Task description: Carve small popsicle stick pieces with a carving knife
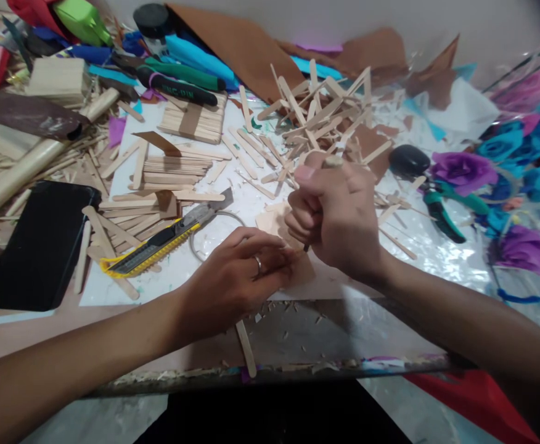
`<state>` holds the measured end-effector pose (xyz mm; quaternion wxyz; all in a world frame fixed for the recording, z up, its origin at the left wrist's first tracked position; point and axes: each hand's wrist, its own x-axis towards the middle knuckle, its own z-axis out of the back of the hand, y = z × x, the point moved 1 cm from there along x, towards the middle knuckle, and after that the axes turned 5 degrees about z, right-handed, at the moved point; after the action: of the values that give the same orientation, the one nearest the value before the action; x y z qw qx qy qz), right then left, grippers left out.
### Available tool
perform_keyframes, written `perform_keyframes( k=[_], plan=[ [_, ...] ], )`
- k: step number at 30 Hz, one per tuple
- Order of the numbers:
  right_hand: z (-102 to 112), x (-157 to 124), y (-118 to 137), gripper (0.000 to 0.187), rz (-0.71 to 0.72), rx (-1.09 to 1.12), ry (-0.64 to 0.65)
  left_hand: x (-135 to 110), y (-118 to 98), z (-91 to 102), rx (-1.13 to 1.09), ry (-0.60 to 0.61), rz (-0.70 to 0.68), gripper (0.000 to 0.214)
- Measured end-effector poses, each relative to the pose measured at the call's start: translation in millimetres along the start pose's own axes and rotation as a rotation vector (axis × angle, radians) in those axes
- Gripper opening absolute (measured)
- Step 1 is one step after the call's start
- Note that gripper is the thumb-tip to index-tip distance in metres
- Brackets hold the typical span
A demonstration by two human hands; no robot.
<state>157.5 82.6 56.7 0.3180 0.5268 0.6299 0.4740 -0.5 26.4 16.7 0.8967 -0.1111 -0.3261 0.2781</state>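
Observation:
My right hand (337, 213) is closed in a fist round an upright hand tool, whose pale handle end (333, 161) shows above the fist. Its thin dark tip (306, 247) points down beside my left fingertips; its exact kind is hidden. My left hand (246, 271), with a ring on one finger, is closed, fingertips together over a flat light-wood board (307, 274). What those fingertips pinch is too small and covered to make out. From below the left hand a craft stick (246, 350) juts toward the table edge.
A yellow utility knife (159, 243) lies left of my hands, beside stacked craft sticks (172, 169) and a black phone (39, 243). A loose stick heap (320, 111) stands behind. Green-handled pliers (445, 216) and purple paper flowers (464, 172) are at right.

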Motion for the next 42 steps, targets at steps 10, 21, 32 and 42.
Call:
perform_keyframes(
  k=[10, 21, 32, 42],
  plan=[
    [-8, -9, 0, 0.042, -0.045, 0.028, -0.106, -2, -13, 9.6, 0.223, 0.13, -0.022, 0.025],
    [4, 6, 5, 0.061, -0.11, 0.028, -0.039, -10, -11, 4.0, 0.251, 0.182, -0.036, 0.051],
    [-6, -3, -7, 0.062, 0.054, -0.024, -0.208, -6, -19, 5.1, 0.241, 0.254, 0.041, 0.053],
    [-1, 1, -6, 0.06, -0.029, 0.052, -0.146, -5, -20, 6.9, 0.253, 0.253, 0.026, 0.05]
  ],
)
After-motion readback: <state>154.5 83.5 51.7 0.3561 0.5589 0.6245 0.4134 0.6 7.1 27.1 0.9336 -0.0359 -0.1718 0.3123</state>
